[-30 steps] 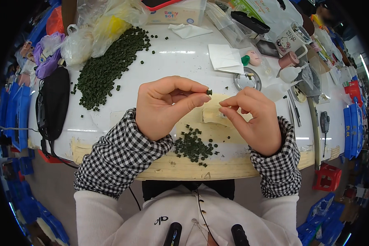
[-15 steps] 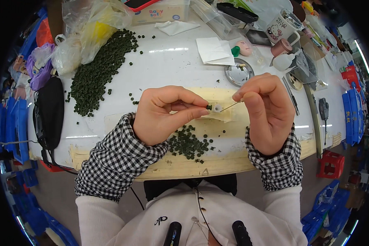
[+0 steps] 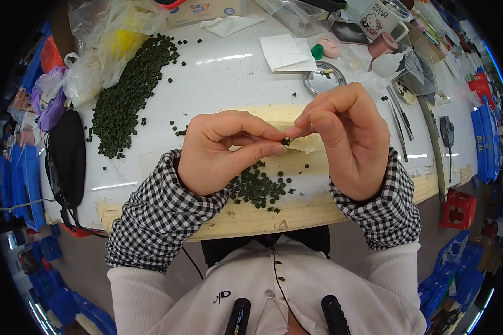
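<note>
My left hand (image 3: 218, 151) pinches a small dark green rubber-like piece (image 3: 285, 142) between thumb and forefinger. Against it, the fingertips of my right hand (image 3: 349, 142) are pinched together over the thin rod seen in them a moment ago; the rod is now almost wholly hidden by the fingers. Below the hands lies a small heap of similar dark green round pieces (image 3: 257, 187), near the table's front edge. Beneath my fingers, a pale yellowish sheet (image 3: 304, 144) is partly covered.
A large pile of green pieces (image 3: 123, 106) spreads at the left, beside plastic bags (image 3: 114, 53) and a black pouch (image 3: 67, 159). Toward the right are a round metal lid (image 3: 324, 81), tweezers (image 3: 395, 120), a mug (image 3: 381, 22) and white paper (image 3: 286, 54).
My right hand has moved left, bringing its fingertips and the rod up to the green piece in my left hand. The white cap-like thing between the hands no longer shows.
</note>
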`<state>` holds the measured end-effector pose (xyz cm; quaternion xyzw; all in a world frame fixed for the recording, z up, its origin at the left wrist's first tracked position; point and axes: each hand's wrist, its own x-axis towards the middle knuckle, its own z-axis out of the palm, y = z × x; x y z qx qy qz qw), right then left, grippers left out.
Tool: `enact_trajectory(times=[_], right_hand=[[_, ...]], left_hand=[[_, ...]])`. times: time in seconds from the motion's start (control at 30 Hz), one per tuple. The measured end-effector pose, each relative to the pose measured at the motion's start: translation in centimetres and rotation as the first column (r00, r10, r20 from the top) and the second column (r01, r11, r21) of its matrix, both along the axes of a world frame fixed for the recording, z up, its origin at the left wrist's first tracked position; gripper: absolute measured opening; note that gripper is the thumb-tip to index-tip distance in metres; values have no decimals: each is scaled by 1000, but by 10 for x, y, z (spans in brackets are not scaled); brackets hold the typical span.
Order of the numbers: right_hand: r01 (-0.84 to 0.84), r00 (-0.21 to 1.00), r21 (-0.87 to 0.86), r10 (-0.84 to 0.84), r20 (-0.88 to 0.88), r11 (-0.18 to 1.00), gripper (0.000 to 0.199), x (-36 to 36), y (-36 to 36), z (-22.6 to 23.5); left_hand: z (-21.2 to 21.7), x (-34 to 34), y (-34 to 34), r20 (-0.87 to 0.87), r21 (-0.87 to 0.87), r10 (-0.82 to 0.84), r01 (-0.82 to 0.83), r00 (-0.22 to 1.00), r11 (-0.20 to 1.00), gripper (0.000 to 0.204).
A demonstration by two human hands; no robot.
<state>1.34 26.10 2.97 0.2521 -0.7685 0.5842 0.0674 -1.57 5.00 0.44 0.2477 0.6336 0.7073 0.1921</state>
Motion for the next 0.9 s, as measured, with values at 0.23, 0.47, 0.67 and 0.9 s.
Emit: enact_trajectory(times=[0.23, 0.47, 0.67, 0.9], right_hand=[[10, 1000, 12, -10, -11, 1000, 17, 0, 0, -1], [15, 1000, 14, -15, -8, 1000, 17, 0, -1, 0], [19, 1000, 16, -19, -7, 1000, 17, 0, -2, 1], [71, 995, -89, -77, -69, 993, 11, -2, -5, -6]], left_hand=[[2, 0, 1, -15, 7, 7, -6, 1000, 1000, 17], [1, 0, 2, -7, 14, 15, -15, 1000, 1000, 16], [3, 0, 1, 3, 15, 13, -13, 1000, 1000, 16], [2, 0, 1, 8, 30, 7, -7, 1000, 1000, 16]])
